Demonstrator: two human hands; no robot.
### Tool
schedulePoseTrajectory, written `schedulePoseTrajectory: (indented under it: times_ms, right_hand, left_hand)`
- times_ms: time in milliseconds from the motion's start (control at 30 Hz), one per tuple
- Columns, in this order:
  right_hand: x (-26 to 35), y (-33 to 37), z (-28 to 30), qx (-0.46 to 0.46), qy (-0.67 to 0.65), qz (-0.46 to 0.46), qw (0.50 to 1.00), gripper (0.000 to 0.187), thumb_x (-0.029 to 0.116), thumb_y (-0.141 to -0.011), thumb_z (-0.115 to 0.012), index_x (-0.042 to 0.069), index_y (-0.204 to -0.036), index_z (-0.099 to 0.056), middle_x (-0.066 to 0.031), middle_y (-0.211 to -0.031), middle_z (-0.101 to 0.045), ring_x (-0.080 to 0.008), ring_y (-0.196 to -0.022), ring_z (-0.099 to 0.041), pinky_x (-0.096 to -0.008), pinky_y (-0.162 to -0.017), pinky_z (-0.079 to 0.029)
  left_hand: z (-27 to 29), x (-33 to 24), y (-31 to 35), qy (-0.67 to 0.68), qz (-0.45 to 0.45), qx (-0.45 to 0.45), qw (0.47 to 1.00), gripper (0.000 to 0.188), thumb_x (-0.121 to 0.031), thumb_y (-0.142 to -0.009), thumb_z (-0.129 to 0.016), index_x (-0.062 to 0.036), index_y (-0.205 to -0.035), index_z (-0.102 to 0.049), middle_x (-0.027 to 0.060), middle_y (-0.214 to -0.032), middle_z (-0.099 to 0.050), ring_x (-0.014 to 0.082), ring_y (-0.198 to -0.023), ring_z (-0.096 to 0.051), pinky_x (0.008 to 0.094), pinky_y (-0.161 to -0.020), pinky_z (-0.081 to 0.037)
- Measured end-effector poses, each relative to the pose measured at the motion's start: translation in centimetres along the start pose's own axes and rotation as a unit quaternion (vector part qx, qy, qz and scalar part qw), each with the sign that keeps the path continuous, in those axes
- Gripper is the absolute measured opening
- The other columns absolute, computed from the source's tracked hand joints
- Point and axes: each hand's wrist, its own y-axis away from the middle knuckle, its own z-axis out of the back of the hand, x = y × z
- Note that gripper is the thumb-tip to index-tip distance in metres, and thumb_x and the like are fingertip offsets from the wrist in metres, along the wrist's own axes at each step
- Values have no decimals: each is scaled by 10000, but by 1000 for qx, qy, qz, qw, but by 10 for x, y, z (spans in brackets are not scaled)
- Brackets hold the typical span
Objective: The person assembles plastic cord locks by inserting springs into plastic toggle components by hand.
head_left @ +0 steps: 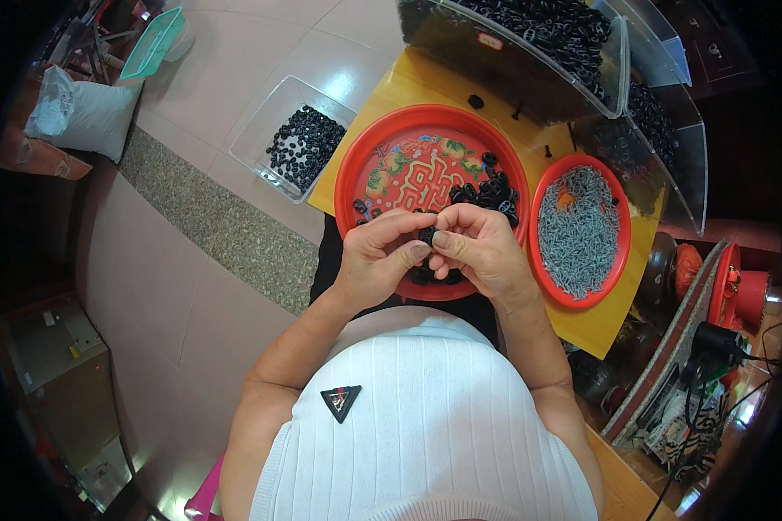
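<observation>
My left hand (375, 258) and my right hand (480, 250) meet over the near part of a round red tray (349, 162) with a printed fruit pattern. Between their fingertips they pinch a small black plastic part (427, 235), mostly covered by the fingers, so its exact kind is unclear. Loose black parts (493, 193) are heaped on the right side of the tray, and more lie beneath my hands. To the right of the tray, a red oval basin (625, 252) holds a mass of grey screws (579, 234) with a small orange piece among them.
On the floor left of the yellow table (589, 328), a clear plastic box (245, 154) contains many black parts. Large clear bins (530, 65) of black pieces stand at the table's far right. A white sack (96, 113) and a green basket (152, 42) sit at the far left.
</observation>
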Motion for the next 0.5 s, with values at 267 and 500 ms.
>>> schedulePoseTrajectory:
  times_ms: [267,500]
  right_hand:
    - [84,24,47,-179,74,261,946,77,29,-780,-543,-3,-850,-554,-85,-695,-572,-148,-577,-579,-238,-526,-507]
    - [149,47,113,-315,68,339,884,138,59,-822,-541,-34,-920,-569,-104,-782,-599,-154,-680,-589,-246,-615,-520]
  left_hand:
    - [13,-6,7,-20,-18,-37,999,370,60,-760,-576,39,-1120,-495,57,-862,-511,81,-752,-497,186,-623,-414]
    - [32,-4,10,-151,-32,-110,982,261,43,-752,-599,61,-1006,-540,64,-841,-525,85,-679,-498,185,-600,-411]
